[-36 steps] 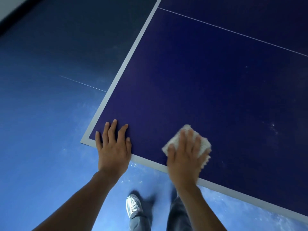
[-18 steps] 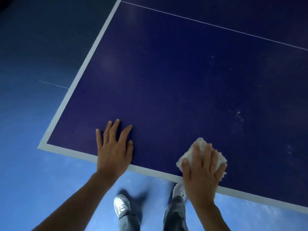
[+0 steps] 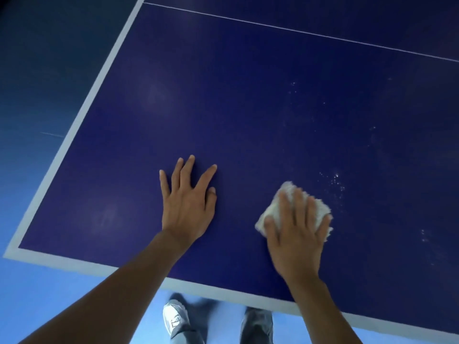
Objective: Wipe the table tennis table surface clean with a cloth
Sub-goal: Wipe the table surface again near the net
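Cloth (image 3: 321,207): a small, pale, fluffy wad lying on the tabletop (image 3: 223,108) near its front edge, right of the middle of the view; its edges are slightly blurred.
Right hand (image 3: 295,242): lies palm down on top of the cloth and covers most of it – only the far, right and left corners show.
Right fingers (image 3: 299,209): straight and slightly fanned, pressing flat on the cloth rather than curling round it.
Left hand (image 3: 186,209): palm down on the bare tabletop, to the left of the cloth and apart from it.
Left fingers (image 3: 186,175): stretched out and spread wide, holding nothing.
Tabletop surface: dark blue, with a pale border stripe (image 3: 70,135) along the left and front edges and a thin white line (image 3: 298,31) running across the far part.
Specks (image 3: 335,181): small white flecks scattered just beyond and to the right of the cloth, with more farther out.
Smudges (image 3: 106,217): faint pale patches on the left part of the surface.
Floor (image 3: 37,294): blue, lighter toward the bottom of the view.
Below the front edge: a light shoe (image 3: 173,319) and grey trouser legs (image 3: 257,326) – both blurred.
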